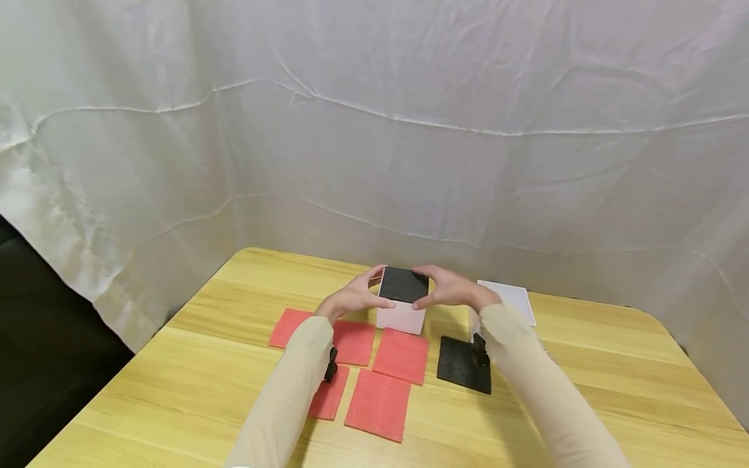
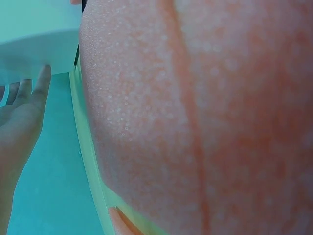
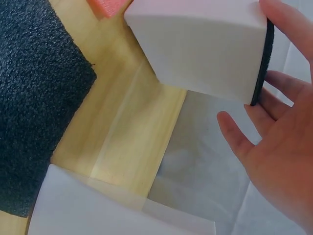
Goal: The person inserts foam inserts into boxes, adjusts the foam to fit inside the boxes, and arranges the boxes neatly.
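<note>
A white cube-shaped box [image 1: 400, 317] stands on the wooden table [image 1: 585, 390] with a black foam pad [image 1: 404, 285] lying flat on its top. My left hand [image 1: 374, 292] touches the pad's left edge with thumb and forefinger. On the opposite edge my right hand [image 1: 435, 289] does the same. In the right wrist view the right hand [image 3: 279, 142] is spread, its thumb at the pad's black rim [image 3: 264, 63] and its other fingers off the box [image 3: 200, 49]. The left wrist view is filled by red foam [image 2: 205, 112], with the left hand's straight fingers [image 2: 22, 112] at its side.
Several red foam squares [image 1: 402, 355] lie in front of the box, under my forearms. Another black foam square [image 1: 462, 364] lies to the right of them. A flat white panel [image 1: 515, 300] rests behind my right wrist. White cloth [image 1: 374, 130] hangs behind the table.
</note>
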